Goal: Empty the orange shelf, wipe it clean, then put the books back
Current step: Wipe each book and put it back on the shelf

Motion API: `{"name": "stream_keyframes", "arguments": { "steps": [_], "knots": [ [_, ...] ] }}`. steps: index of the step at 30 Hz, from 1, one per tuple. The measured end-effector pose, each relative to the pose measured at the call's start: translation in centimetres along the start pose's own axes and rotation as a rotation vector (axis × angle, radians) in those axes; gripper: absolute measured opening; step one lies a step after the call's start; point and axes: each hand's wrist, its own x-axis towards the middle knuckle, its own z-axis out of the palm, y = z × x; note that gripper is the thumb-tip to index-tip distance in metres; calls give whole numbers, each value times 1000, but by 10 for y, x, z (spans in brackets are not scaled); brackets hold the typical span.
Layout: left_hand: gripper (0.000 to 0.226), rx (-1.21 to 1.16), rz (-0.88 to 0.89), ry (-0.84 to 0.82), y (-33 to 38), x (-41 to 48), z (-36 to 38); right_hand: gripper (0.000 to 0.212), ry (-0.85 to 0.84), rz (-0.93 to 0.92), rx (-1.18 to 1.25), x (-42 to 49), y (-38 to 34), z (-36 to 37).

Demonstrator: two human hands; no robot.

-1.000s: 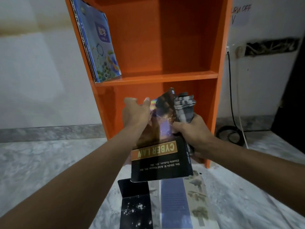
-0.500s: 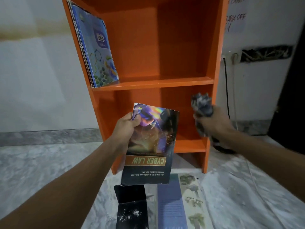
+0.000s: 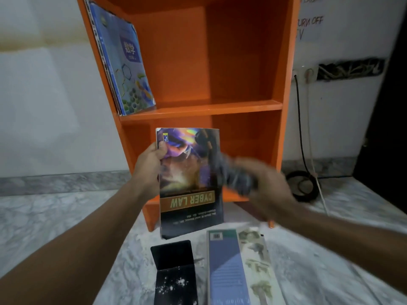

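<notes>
While the left hand (image 3: 149,170) grips one upside-down Cyber Law book (image 3: 189,201) by its edge, the blurred right hand (image 3: 271,190) clutches one grey cloth (image 3: 233,177) against its cover, in front of the orange shelf (image 3: 220,106). A few blue books (image 3: 130,69) lean inside it; one black book (image 3: 174,271) and one blue-grey book (image 3: 226,267) lie on the floor.

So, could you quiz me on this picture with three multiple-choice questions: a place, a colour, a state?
1. Where is the blue book? A on the floor; B on the upper board, leaning at its left end; C in the right hand.
2. What colour is the shelf? A green; B orange; C white.
3. How is the Cyber Law book? A lying flat; B open wide; C held upside down by the left hand.
Answers: B, it leans on that board; B, all boards are orange; C, its title reads inverted, fingers gripping its edge.
</notes>
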Motion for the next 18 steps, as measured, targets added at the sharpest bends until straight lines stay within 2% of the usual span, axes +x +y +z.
{"name": "stream_keyframes", "arguments": {
  "steps": [2,3,5,7,8,10,11,12,13,16,18],
  "knots": [
    [29,-33,-43,-50,-2,-5,7,65,208,-23,-85,50,-16,-3],
    [33,-49,-64,-78,-3,-6,13,70,211,-21,-112,66,-27,0],
    [40,-73,-108,-110,-2,-9,25,77,68,-42,-197,66,-36,19],
    [38,-88,-137,-117,-2,-13,32,78,-87,-269,-336,21,-25,48],
    [35,-117,-128,-112,-1,-13,31,74,-170,-425,-390,-10,-15,58],
    [30,-162,-89,-79,0,-13,23,58,-475,-677,-450,-60,5,63],
    [29,-151,-69,-52,1,-12,17,49,-590,-717,-436,-72,11,57],
    [29,-137,-56,-41,3,-13,14,43,-630,-675,-395,-75,10,47],
    [29,-112,-50,-25,4,-12,10,40,-573,-607,-336,-69,5,39],
    [32,-57,-85,2,0,-12,5,49,-105,-417,-81,-16,-20,12],
    [38,-36,-127,-3,-3,-15,10,53,156,-271,-110,34,-34,-4]
  ]
}}
